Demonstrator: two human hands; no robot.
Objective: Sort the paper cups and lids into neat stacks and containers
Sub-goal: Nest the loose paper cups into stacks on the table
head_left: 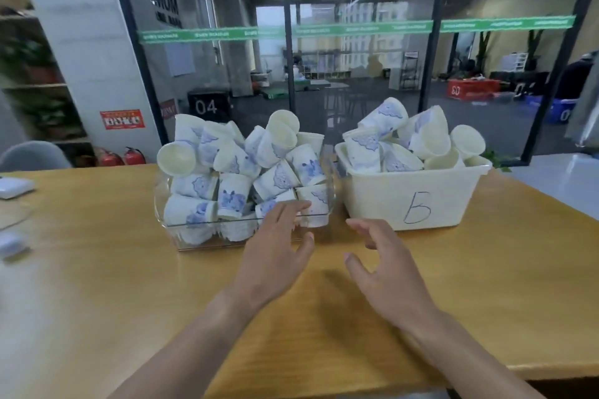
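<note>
Your left hand [275,256], fingers loose, reaches the clear plastic bin [194,241] of jumbled white-and-blue paper cups [231,197] (pointing every way); your right hand [385,272] hovers slack beside it.

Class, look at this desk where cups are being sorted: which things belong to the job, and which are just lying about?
Belong to the job:
clear bin heaped with paper cups
white tub marked with a handwritten letter, also heaped with cups
left hand and right hand, both open, reaching toward the bins

Just lying about:
white device at the desk's left edge
fire extinguishers on the floor
grey chair
</note>
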